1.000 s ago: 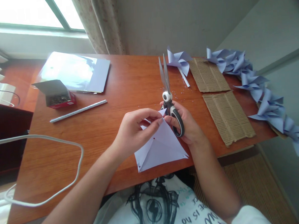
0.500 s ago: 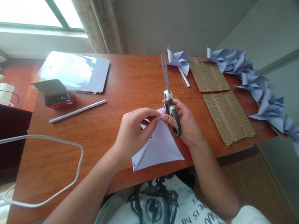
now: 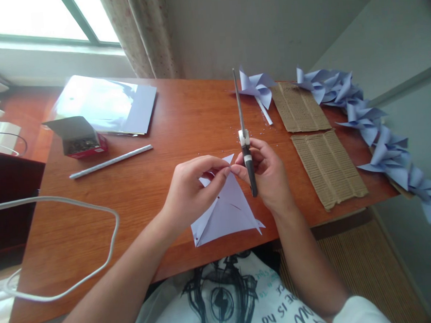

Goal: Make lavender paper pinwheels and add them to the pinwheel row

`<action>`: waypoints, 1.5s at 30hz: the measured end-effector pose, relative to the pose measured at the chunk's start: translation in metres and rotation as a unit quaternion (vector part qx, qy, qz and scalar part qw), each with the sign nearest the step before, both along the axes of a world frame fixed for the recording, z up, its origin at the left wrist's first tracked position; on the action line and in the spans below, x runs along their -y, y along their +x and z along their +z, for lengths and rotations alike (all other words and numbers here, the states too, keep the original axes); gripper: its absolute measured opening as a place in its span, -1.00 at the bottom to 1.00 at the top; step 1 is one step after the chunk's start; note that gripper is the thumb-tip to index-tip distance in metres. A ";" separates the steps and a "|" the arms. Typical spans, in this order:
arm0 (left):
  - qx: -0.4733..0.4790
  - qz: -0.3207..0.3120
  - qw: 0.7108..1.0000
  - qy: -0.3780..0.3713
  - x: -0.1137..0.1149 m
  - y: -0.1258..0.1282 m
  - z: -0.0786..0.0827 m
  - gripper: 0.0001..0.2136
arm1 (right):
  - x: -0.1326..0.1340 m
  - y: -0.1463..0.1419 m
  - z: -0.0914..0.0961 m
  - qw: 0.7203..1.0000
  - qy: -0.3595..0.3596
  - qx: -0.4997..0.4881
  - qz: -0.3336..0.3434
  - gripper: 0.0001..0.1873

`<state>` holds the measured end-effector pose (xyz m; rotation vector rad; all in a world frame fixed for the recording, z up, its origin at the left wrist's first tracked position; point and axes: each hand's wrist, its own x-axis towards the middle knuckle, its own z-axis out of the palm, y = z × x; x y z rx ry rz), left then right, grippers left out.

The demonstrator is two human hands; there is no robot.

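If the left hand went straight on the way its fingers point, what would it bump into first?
Most likely the right hand, thumb first: its tip sits close beside the fingertips of the left hand, though whether they touch is unclear. The scissors appear just beyond.

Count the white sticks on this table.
2 clearly visible: one stick lies by the red box; another stick extends from the pinwheel beyond the scissors. More may be hidden under the clustered pinwheels.
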<state>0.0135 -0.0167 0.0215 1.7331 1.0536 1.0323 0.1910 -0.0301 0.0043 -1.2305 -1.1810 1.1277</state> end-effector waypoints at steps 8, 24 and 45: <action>0.001 0.002 1.000 -0.011 0.000 0.000 -0.002 -0.92 | 0.004 -0.007 0.006 0.999 0.030 0.016 -0.002 -0.49; 0.024 -0.003 0.999 -0.028 0.001 -0.001 -0.002 -0.93 | 0.008 -0.010 0.009 0.999 0.040 0.034 -0.007 -0.53; 0.049 -0.002 0.997 -0.054 0.000 0.000 -0.004 -0.94 | 0.009 -0.013 0.010 0.998 0.041 0.034 -0.022 -0.52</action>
